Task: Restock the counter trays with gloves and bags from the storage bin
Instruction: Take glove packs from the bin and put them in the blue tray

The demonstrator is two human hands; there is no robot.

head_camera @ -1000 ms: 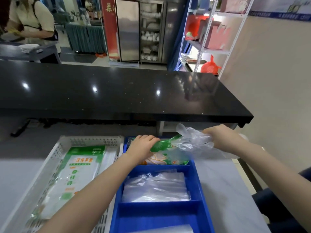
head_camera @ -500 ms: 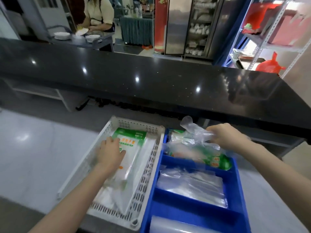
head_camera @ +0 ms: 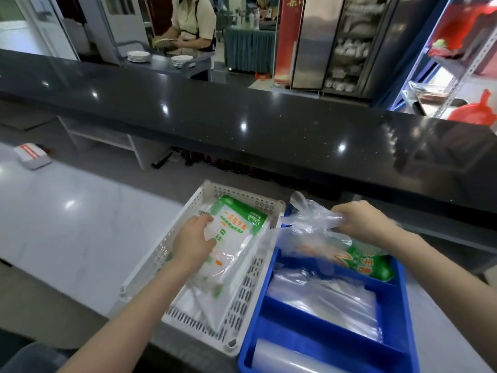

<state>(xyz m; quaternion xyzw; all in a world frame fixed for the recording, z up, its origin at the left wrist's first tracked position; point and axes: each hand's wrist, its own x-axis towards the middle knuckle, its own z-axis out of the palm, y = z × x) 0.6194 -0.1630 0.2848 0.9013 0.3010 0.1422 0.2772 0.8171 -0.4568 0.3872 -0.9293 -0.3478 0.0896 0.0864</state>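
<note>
A white perforated tray (head_camera: 243,294) sits on the grey worktop beside a blue divided tray (head_camera: 391,316). My left hand (head_camera: 192,242) lies flat on a green-and-white glove packet (head_camera: 236,222) inside the white tray, fingers spread on its film. My right hand (head_camera: 360,219) is closed on a bunch of clear plastic gloves (head_camera: 309,215), held just above the blue tray's far compartment. Under that bunch lies an opened green glove packet (head_camera: 368,261). Clear bags (head_camera: 322,297) fill the middle compartment, and more clear film (head_camera: 285,359) shows in the near one.
A raised black counter (head_camera: 242,122) runs across just behind the trays. A red-and-white stack (head_camera: 31,154) lies far left on the worktop. Beyond the counter a person stands by stacked plates (head_camera: 183,60). A shelving rack (head_camera: 457,63) stands at the right.
My left hand moved from the blue tray's green packet over to the packet in the white tray. My right hand keeps the bunch of gloves. My view turned left.
</note>
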